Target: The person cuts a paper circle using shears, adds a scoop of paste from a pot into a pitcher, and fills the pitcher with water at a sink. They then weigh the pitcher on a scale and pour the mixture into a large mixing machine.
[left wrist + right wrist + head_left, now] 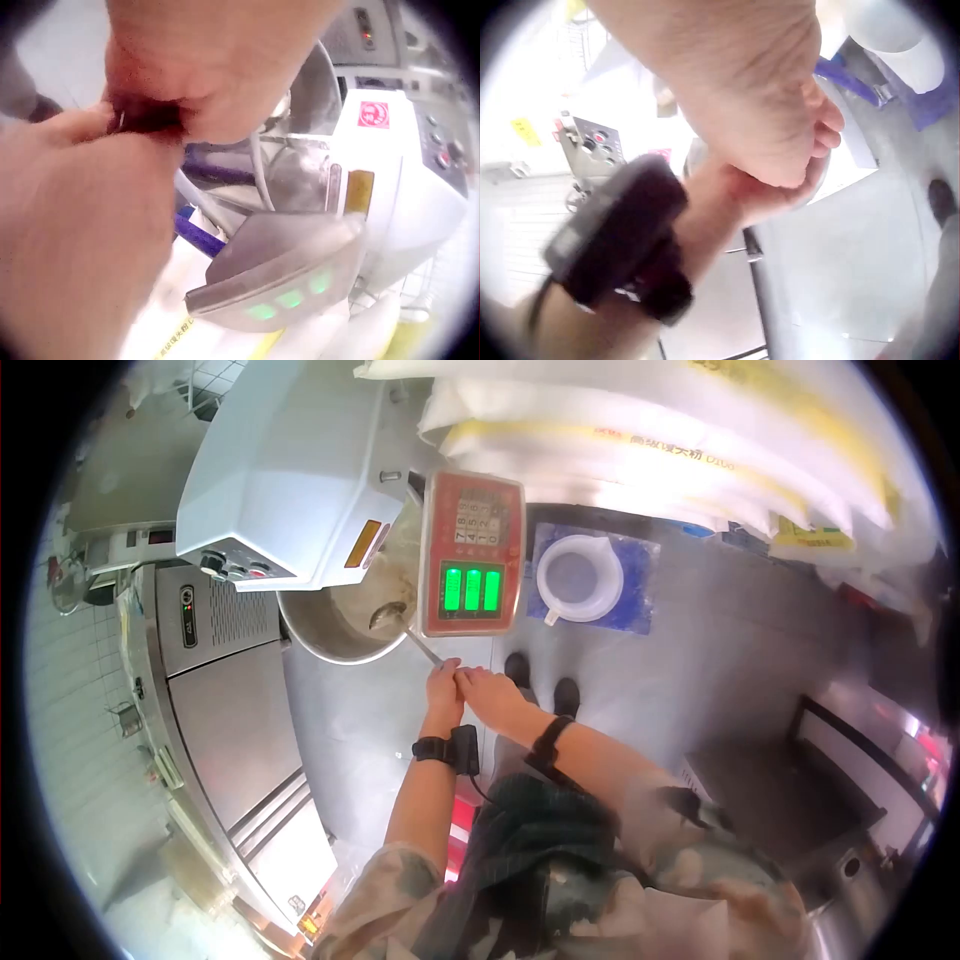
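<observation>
A long-handled metal ladle [387,616] has its round end over the mixer's steel bowl [345,658], which holds something pale. Its handle slopes down to my two hands, which meet close together. My left hand [444,695] grips the handle, and my right hand [490,695] holds on beside it with curled fingers. In the left wrist view, my left hand [210,60] and right hand [82,217] hide most of the handle. In the right wrist view, my right hand [757,97] overlaps my left hand [761,202], and the grip is hidden.
A red-framed scale [472,550] with a green-lit display stands right of the bowl. The white mixer [290,470] rises behind. A white jug [580,578] stands on a blue surface [640,590], below large white sacks [640,450]. A steel cabinet [235,710] is at left.
</observation>
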### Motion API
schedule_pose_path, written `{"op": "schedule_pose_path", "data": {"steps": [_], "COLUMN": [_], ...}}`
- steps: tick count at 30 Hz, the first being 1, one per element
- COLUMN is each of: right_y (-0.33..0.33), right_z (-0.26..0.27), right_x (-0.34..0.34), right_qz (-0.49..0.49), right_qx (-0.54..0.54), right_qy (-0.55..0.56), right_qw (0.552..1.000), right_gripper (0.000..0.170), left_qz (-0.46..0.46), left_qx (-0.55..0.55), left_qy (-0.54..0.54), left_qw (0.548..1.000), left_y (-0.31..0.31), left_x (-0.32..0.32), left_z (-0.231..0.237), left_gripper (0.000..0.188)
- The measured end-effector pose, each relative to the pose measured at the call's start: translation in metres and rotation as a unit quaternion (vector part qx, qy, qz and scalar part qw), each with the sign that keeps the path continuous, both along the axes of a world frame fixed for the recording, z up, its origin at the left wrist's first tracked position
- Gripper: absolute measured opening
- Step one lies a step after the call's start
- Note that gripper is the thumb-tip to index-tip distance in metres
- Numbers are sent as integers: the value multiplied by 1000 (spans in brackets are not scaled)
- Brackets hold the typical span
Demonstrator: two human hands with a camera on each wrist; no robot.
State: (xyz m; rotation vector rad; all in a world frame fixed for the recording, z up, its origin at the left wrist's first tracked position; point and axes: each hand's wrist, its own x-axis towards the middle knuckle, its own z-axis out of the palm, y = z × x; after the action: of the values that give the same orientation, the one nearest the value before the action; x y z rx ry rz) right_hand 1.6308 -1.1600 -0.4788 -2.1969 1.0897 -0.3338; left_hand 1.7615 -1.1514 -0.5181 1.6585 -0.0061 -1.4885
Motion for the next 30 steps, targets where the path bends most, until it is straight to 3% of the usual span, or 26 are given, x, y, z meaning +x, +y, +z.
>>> {"op": "schedule_pose_path", "data": {"steps": [1, 3, 4, 6, 8, 10, 13, 15, 18, 23, 27, 29, 30], "right_y": [-4, -23, -30, -56, -94, -115, -167, -177, -184, -188, -192, -196, -198], "right_z": [17, 59, 70, 72, 67, 80, 74, 65, 57, 55, 64, 68, 69], "right_x": [-8, -28, -39, -53, -62, -60, -55, -50, -44, -43, -50, -53, -53], "right_qz": [-2, 71, 3, -148, -244, -284, -317, -312, -313, -315, -243, -216, -202], "right_qx": [2, 73, 62, -76, -51, -33, 11, 15, 22, 12, -88, -135, -144], "right_qy": [7, -13, -80, -173, -52, -16, -3, -1, 8, 26, 131, 159, 154], "right_qw": [1000, 995, 995, 971, 967, 958, 948, 950, 949, 949, 957, 954, 956], "right_gripper": [28, 25, 24, 29, 39, 48, 46, 46, 47, 47, 55, 55, 53], "left_qz": [-2, 34, 12, 13, 9, -8, -12, -1, -14, -15, -7, -15, -18], "left_qx": [2, -30, -19, -28, -59, -31, 19, 46, 0, -66, -16, 19, 18], "left_qy": [7, -77, -99, -103, -107, -67, -11, 7, 13, -129, -121, -6, -5], "left_qw": [1000, 996, 995, 994, 992, 997, 1000, 999, 1000, 989, 992, 1000, 1000], "left_y": [1, -3, 1, 6, 8, 4, -22, -27, -28, -17, -11, -14, -17], "left_x": [-2, -8, 2, 14, 27, 42, 62, 70, 76, 69, 72, 80, 81], "left_z": [6, 36, 36, 39, 34, 24, 28, 38, 47, 55, 37, 31, 32], "left_gripper": [20, 18, 21, 22, 26, 27, 26, 24, 27, 30, 31, 32, 32]}}
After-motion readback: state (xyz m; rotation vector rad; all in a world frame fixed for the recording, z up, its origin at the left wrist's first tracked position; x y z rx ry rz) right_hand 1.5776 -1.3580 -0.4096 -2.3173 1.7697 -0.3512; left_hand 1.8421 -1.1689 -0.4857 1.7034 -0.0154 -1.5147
